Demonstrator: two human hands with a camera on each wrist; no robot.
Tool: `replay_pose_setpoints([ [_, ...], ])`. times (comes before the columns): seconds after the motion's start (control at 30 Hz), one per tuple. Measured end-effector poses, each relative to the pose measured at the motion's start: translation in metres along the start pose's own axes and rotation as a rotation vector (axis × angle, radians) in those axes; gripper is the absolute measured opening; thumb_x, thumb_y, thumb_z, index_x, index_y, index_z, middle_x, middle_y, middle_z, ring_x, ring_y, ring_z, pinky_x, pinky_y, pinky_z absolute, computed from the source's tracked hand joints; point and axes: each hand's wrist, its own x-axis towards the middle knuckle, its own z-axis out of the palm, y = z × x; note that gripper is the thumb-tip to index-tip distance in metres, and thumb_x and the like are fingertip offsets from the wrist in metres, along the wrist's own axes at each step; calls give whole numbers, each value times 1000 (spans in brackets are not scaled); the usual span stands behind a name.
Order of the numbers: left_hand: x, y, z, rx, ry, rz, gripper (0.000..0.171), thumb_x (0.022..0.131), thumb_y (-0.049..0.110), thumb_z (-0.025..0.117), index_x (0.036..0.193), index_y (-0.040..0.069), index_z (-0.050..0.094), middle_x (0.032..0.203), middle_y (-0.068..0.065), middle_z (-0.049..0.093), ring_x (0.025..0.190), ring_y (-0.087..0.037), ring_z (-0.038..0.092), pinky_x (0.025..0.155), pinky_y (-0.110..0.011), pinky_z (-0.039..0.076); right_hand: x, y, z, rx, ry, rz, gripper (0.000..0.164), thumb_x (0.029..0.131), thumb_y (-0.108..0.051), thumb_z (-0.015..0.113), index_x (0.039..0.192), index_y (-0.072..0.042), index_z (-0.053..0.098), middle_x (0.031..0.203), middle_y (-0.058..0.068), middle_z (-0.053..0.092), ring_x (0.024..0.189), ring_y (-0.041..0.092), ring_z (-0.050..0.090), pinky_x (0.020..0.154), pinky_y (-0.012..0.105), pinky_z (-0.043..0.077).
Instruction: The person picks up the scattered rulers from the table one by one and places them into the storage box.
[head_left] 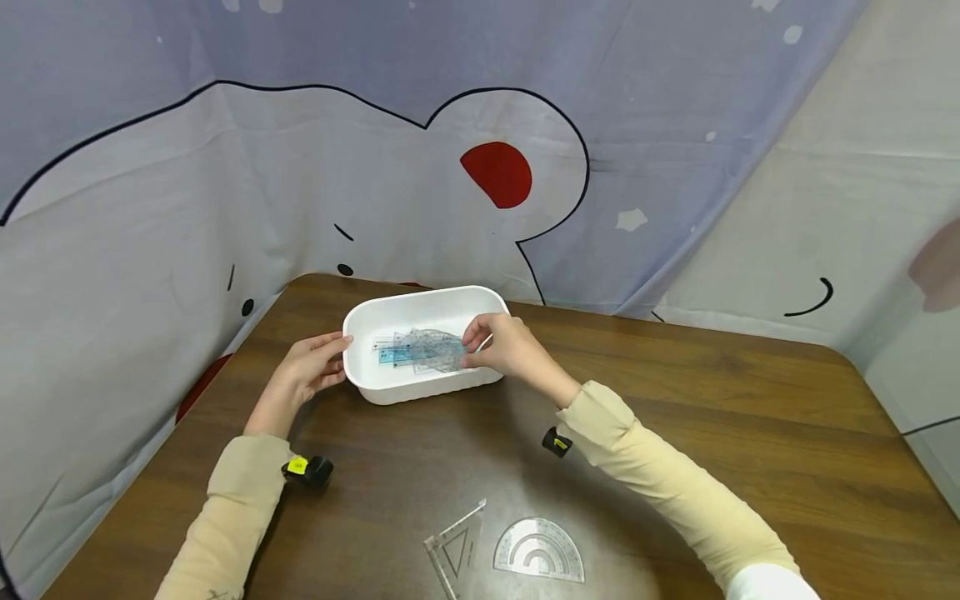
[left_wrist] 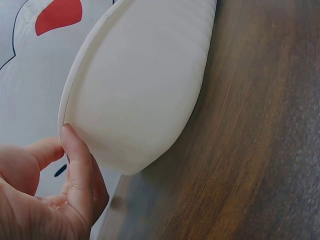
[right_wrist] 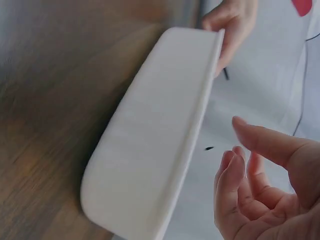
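My left hand (head_left: 311, 367) pinches the left end rim of a white plastic bin (head_left: 423, 385), thumb and fingers at the edge. Over the bin's right end is my right hand (head_left: 498, 343), its thumb and fingers bent but apart. Nothing shows between those fingers (right_wrist: 232, 175) in the right wrist view. Inside the bin lie several overlapping clear rulers and drawing tools (head_left: 435, 350), one ruler (head_left: 395, 356) tinted blue. The right fingertips overlap their right end in the head view. From both wrist views the bin's outer wall (left_wrist: 135, 90) hides its contents.
Closer to me on the brown wooden table (head_left: 712, 400) lie a clear set square (head_left: 456, 523) and a clear protractor (head_left: 537, 533). Behind the table hangs a printed cloth (head_left: 390, 183), close to the bin's far side.
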Motion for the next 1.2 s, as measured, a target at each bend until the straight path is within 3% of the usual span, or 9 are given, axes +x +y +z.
replay_pose_setpoints([
  [0.23,0,0,-2,10,2,-2,66,96,30,57,151,7,29,97,3,52,67,-2,55,64,-13,56,-21,-19,-1,81,-17,-52,22,75,-13,81,92,-7,68,80,3,68,65,13,62,60,21,50],
  [0.5,-1,2,1,13,-13,9,66,97,29,57,151,5,27,88,4,54,67,-2,55,62,-13,55,-49,-31,3,115,-113,-138,23,75,-11,81,92,-5,68,76,1,66,64,7,57,61,19,49],
  [0.93,0,0,-1,28,1,13,64,97,29,55,150,5,28,93,3,52,69,-2,55,63,-12,54,-89,-22,15,98,-183,-157,22,73,-14,83,89,-13,69,73,-5,65,63,1,57,62,17,53],
  [1.2,-2,1,0,22,-5,11,66,97,29,57,150,5,28,91,4,53,68,-2,55,62,-12,55,-106,-9,29,81,-247,-138,25,70,-11,84,89,-8,70,72,-4,66,63,-1,57,61,15,52],
])
